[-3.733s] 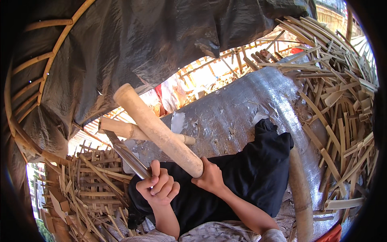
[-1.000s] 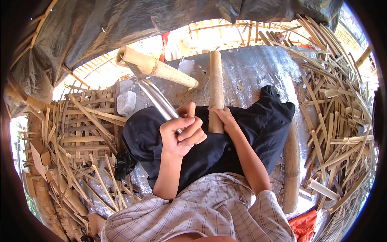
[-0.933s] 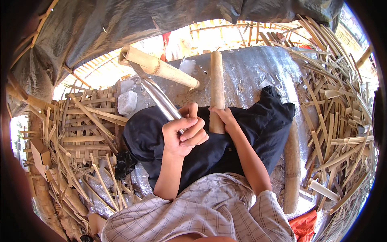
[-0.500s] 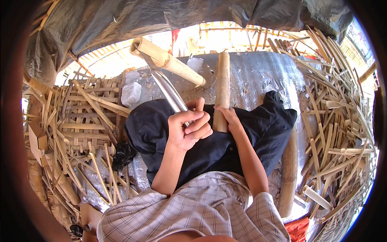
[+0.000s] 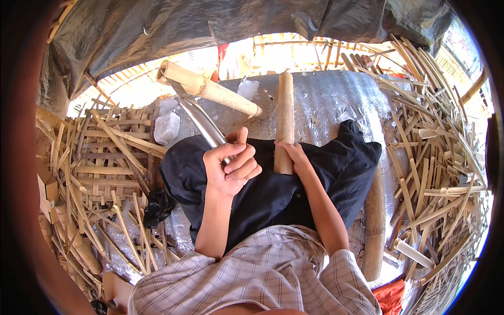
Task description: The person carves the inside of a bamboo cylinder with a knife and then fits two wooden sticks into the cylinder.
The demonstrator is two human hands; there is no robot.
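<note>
My left hand [image 5: 231,167] is closed around the shiny steel tube handle of a knife-like metal tool [image 5: 203,124], raised above my lap. The tool slants away to the upper left, its flattened, darker end in front of a bamboo tube [image 5: 220,95]. My right hand [image 5: 292,153] grips the near end of a straight, round bamboo piece [image 5: 285,113]. That piece lies pointing away from me, its near end on the dark cloth [image 5: 252,197] over my lap. The tool and the bamboo piece are apart.
Heaps of split bamboo strips [image 5: 428,173] lie at the right, more strips [image 5: 123,236] at the left by a woven bamboo panel [image 5: 113,170]. A white block [image 5: 167,128] sits beyond my left knee. A thick bamboo pole [image 5: 374,231] lies at my right. Dark sheeting [image 5: 210,26] hangs overhead.
My left hand has moved slightly left with the metal tool. My right hand keeps its grip on the bamboo piece. The whole view has shifted a little.
</note>
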